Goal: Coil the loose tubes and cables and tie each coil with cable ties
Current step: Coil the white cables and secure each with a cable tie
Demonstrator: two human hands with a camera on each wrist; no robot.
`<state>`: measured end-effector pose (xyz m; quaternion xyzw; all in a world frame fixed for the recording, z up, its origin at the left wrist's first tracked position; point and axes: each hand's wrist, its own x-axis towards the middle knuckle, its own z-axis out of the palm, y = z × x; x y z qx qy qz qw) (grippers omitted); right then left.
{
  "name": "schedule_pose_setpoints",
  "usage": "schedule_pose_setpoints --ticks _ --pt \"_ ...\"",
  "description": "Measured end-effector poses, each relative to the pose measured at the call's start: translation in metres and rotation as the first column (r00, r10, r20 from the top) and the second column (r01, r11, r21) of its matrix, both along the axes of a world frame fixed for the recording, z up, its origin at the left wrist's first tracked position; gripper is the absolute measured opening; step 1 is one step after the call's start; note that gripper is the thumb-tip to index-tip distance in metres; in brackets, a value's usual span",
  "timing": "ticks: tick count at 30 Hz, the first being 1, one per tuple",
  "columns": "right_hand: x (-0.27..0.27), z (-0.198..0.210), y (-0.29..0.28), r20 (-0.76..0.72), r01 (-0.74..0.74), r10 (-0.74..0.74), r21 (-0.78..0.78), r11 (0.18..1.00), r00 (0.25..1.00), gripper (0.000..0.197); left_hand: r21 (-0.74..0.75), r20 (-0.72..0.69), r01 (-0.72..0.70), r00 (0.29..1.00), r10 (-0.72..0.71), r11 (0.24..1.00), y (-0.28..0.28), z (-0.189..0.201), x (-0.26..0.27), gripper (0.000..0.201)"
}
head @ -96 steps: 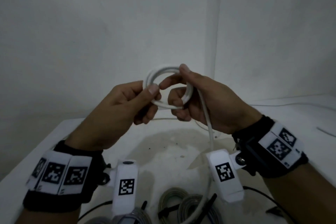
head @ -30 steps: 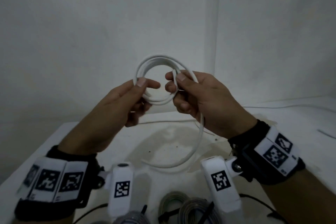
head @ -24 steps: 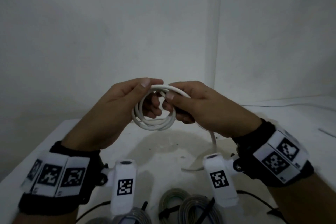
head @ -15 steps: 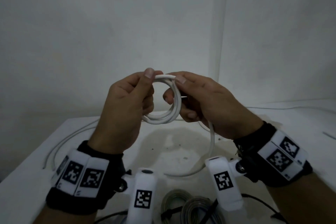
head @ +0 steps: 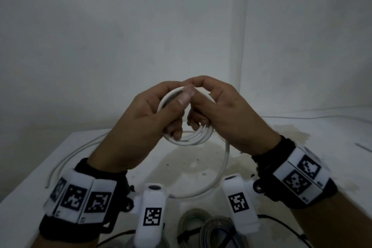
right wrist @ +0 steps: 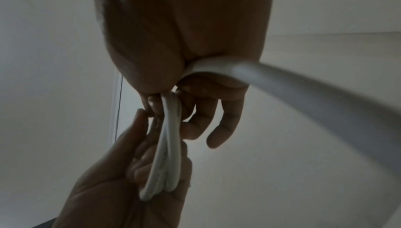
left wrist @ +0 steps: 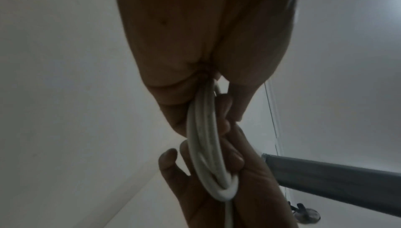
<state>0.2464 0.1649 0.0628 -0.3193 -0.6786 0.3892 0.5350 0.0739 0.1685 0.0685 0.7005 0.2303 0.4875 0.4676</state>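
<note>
Above the white table (head: 50, 169), two hands met, left hand (head: 141, 127) and right hand (head: 227, 119) each curled around one white cable coil (head: 191, 140) of about three loops, one loose tail (head: 221, 175) hanging toward 6 o'clock, two tied grey coils (head: 203, 227) resting below.

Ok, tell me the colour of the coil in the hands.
White coil, clearest in the head view.

Dim, flat, greyish light throughout — the white wall (head: 120, 26) reads dull grey, with soft grain. Below the left hand (head: 145, 127) a faint shadow pools on the table (head: 30, 177). Both wrist views are darker — skin nearly silhouetted, nearest tube (right wrist: 303, 98) blurred, edges bowed.
</note>
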Motion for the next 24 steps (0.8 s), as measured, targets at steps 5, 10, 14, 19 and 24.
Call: schedule_pose_setpoints --ticks 5,10,14,19,24 --pt "-0.001 0.001 -0.002 -0.063 -0.070 0.067 -0.043 0.997 0.996 0.022 0.114 -0.021 -0.078 0.997 0.081 0.990 -0.003 0.000 0.007 0.019" --pt "-0.002 0.002 -0.003 -0.169 -0.161 0.149 -0.065 0.985 0.974 0.030 0.140 0.084 -0.172 0.983 0.161 0.975 0.001 -0.005 0.009 0.021" --pt "-0.002 0.003 -0.002 -0.225 -0.181 0.160 -0.077 0.980 0.961 0.024 0.084 0.169 -0.195 0.969 0.179 0.977 0.003 -0.007 0.009 0.025" --pt "-0.003 -0.001 0.001 -0.244 -0.130 0.120 -0.027 0.991 0.962 0.016 -0.045 0.252 -0.072 0.964 0.081 0.996 0.004 -0.002 0.007 0.027" --pt "0.004 0.001 0.003 -0.096 -0.142 0.142 0.008 0.990 0.985 0.012 -0.149 0.188 0.054 0.982 -0.025 0.987 0.008 0.002 -0.006 0.036"
